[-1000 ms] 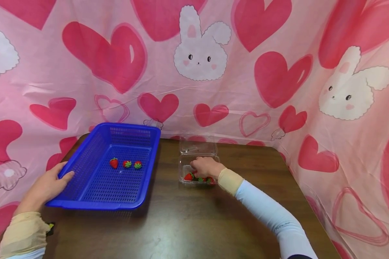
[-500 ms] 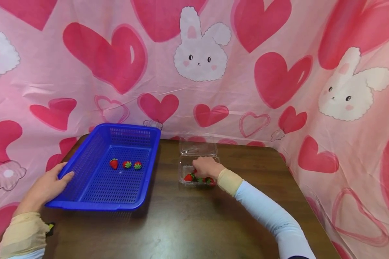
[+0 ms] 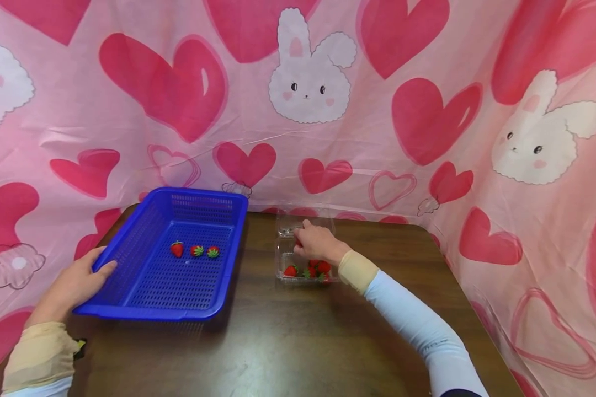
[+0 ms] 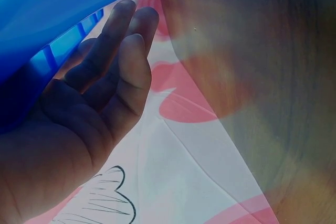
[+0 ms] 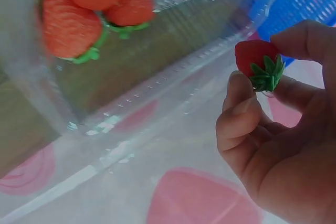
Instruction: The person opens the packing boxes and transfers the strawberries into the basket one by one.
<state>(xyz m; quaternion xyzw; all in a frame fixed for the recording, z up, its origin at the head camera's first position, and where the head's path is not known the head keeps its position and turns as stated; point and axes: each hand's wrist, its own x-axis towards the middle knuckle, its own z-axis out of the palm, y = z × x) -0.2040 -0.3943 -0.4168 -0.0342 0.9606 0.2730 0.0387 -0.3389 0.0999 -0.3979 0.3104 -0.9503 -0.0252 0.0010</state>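
Observation:
My left hand (image 3: 81, 278) holds the near left rim of a blue plastic basket (image 3: 141, 313), thumb over the edge and the other fingers below it in the left wrist view. Three red strawberries (image 3: 177, 250) with green leaves lie in a row on the basket's slotted floor. Between thumb and fingertips, my right hand (image 3: 319, 243) pinches another strawberry (image 5: 254, 55) above a clear plastic clamshell box (image 3: 281, 259). Several strawberries (image 5: 71, 24) lie inside the box, toward its near side in the head view.
The clamshell's clear lid (image 3: 318, 220) stands open at the back. Everything rests on a dark brown wooden table (image 3: 288, 342). A pink cloth (image 3: 248, 127) with hearts and rabbits hangs close behind the table and along its sides. A small black and yellow item (image 3: 81, 347) lies by the left sleeve.
My right hand has risen from the strawberries in the clamshell and moved slightly back toward the lid, now holding one strawberry. The left hand and basket stay in place.

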